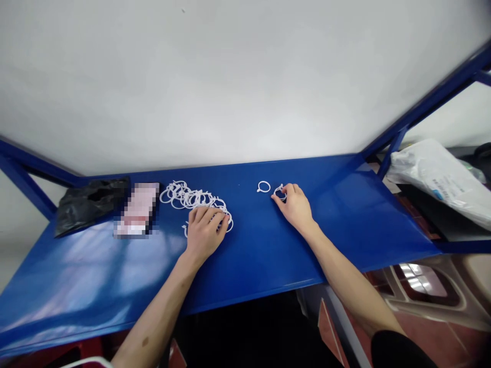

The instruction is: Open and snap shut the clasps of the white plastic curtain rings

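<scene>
Thin white plastic rings [197, 197], each with a small tab, lie tangled in a pile on the blue table. My left hand [205, 227] rests on the near end of this pile, its fingers curled down over some rings and hiding part of them. Between thumb and fingers, my right hand [297, 204] pinches a white ring [280, 192] at the tabletop. One single ring [264, 186] lies flat just left of that hand, apart from it.
The blue table [253, 266] backs onto a white wall. On the left are a black plastic bag [92, 202] and a blurred-out, phone-shaped object [137, 209]. Blue frame bars [406, 117] rise at the sides. A clear plastic package [441, 174] lies beyond the right end.
</scene>
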Motion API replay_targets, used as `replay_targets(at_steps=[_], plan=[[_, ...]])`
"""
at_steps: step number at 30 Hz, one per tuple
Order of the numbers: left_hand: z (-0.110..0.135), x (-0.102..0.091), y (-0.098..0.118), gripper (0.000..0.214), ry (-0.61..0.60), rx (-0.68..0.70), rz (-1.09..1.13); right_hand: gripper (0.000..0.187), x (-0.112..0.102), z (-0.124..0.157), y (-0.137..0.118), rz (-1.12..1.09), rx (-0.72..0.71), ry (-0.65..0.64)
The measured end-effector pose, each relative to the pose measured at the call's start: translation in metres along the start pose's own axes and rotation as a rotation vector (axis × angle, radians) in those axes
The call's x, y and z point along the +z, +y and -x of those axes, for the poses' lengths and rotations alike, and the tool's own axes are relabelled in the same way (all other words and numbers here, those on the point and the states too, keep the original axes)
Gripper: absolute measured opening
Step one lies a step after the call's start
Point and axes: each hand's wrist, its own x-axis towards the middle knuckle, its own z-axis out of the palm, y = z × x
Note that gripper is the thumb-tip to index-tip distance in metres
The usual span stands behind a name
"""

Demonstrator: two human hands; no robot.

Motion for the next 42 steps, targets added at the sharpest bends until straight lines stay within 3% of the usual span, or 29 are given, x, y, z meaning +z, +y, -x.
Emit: replay_targets(at_steps=[19, 23, 29, 33, 37, 42], plan=[[-0.001, -0.001, -0.003, 0.007, 0.02, -0.008, -0.03, 0.013, -0.007, 0.002, 0.005, 0.006, -0.088, -0.099], [-0.001, -0.001, -0.004, 0.006, 0.028, -0.015, -0.03, 0.01, -0.013, -0.018, 0.016, -0.11, -0.264, -0.22], [-0.003, -0.003, -0.004, 0.006, 0.011, -0.009, -0.04, 0.011, -0.014, -0.072, 0.024, -0.22, -0.568, -0.397], [-0.004, -0.004, -0.004, 0.006, 0.016, -0.026, -0.038, 0.01, -0.008, -0.09, 0.019, -0.266, -0.645, -0.557], [-0.005, -0.005, -0.005, 0.005, 0.018, -0.019, -0.028, 0.008, -0.003, -0.084, 0.014, -0.296, -0.641, -0.561], [-0.005, -0.006, -0.002, 0.007, 0.006, -0.007, -0.017, 0.01, -0.002, -0.056, -0.001, -0.31, -0.583, -0.527]])
